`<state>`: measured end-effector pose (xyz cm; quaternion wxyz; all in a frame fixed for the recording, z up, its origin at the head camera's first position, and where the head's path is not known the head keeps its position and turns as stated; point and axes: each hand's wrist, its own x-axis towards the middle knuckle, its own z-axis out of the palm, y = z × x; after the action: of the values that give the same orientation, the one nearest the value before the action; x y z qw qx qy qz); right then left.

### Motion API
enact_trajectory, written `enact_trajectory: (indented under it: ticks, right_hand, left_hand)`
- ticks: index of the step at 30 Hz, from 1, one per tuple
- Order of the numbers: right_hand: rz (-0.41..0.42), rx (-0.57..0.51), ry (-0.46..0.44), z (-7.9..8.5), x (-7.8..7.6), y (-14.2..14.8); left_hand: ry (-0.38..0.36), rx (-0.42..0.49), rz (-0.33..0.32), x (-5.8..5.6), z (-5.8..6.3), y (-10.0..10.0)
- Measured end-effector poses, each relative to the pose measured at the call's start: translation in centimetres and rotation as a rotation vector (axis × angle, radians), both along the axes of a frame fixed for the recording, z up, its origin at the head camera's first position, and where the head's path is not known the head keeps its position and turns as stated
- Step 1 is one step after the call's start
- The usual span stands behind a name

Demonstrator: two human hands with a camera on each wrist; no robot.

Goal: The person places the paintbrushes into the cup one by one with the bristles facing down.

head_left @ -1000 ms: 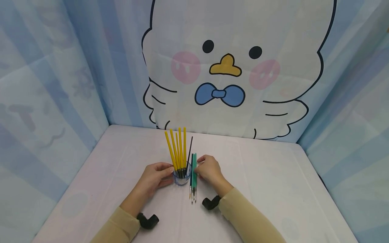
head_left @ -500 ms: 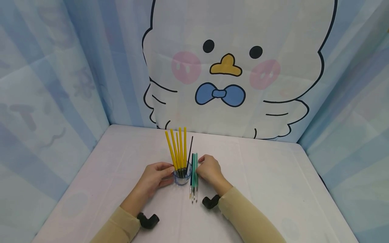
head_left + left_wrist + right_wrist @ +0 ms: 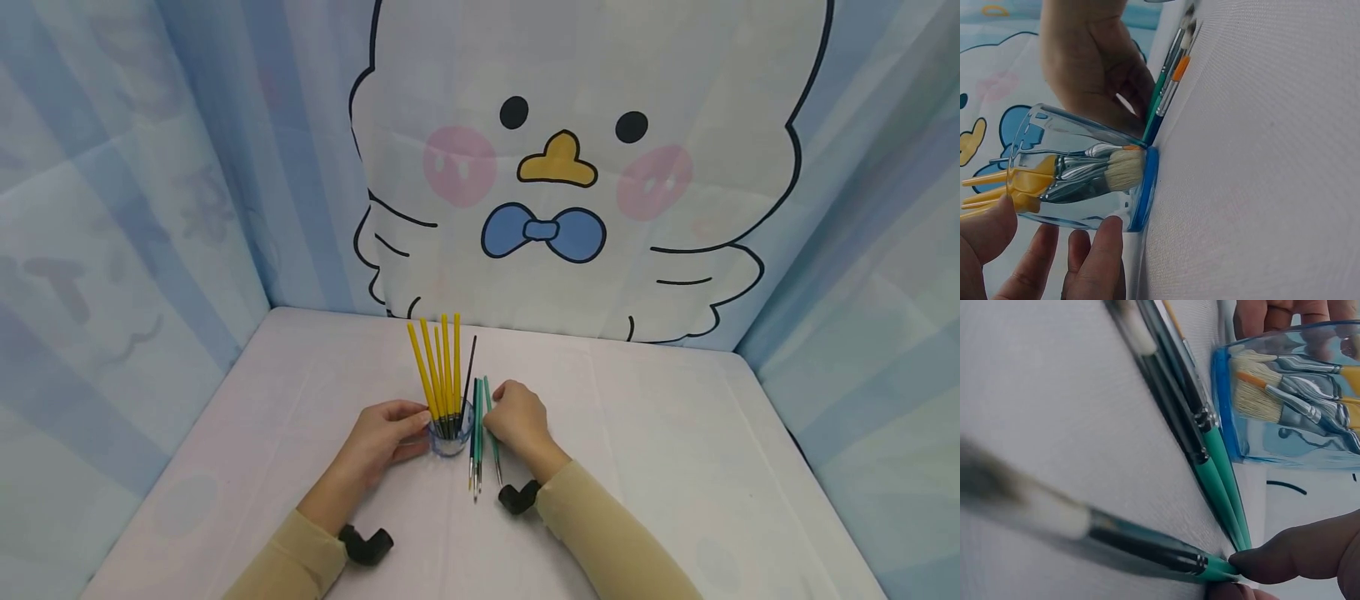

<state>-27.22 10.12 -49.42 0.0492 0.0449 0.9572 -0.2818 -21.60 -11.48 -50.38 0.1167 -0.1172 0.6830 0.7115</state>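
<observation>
Head: pinching green-handled paintbrush (image 3: pixel 496 452) in right hand (image 3: pixel 519 417), right of clear cup (image 3: pixel 448 449). Left wrist: touching cup's opposite side with relaxed left hand (image 3: pixel 1036 265). Right wrist: holding paintbrush angled away from two other green-handled paintbrushes (image 3: pixel 1216 494).

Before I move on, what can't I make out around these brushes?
Right wrist view: tip of the held brush, blurred; handle ends of the yellow brushes, cut off by the right edge.
Left wrist view: handle ends of the loose brushes, hidden behind the clear cup.
Head view: some fingertips of the right hand, hidden by its knuckles.
</observation>
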Motion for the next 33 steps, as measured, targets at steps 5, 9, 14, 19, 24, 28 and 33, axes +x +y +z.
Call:
enact_trajectory:
  ticks: [5, 9, 14, 19, 24, 28, 33]
  right_hand:
    - [0.022, 0.016, -0.013, 0.2, 0.0, 0.2]
    - [0.034, 0.017, -0.017, 0.1, -0.1, 0.3]
    - [0.02, -0.027, -0.042, 0.0, -0.1, 0.5]
    - [-0.013, -0.095, -0.079, -0.1, -0.2, 0.7]
    - [-0.028, -0.17, -0.082, -0.2, -0.2, 1.1]
    - [-0.055, -0.291, -0.1, -0.5, -0.3, 1.4]
    - [-0.103, -0.49, -0.099, -0.7, -0.4, 1.8]
  left_hand:
    - [-0.005, 0.001, 0.005, 0.0, 0.1, 0.1]
    - [-0.008, 0.004, 0.006, 0.0, 0.1, 0.1]
    - [-0.013, 0.002, 0.016, 0.0, 0.0, 0.1]
    - [-0.013, 0.004, 0.016, 0.0, 0.0, 0.1]
    - [-0.019, 0.013, 0.015, -0.1, 0.0, 0.0]
    - [-0.018, 0.017, 0.016, -0.2, -0.1, 0.0]
    - [-0.01, 0.022, 0.009, -0.2, -0.1, -0.1]
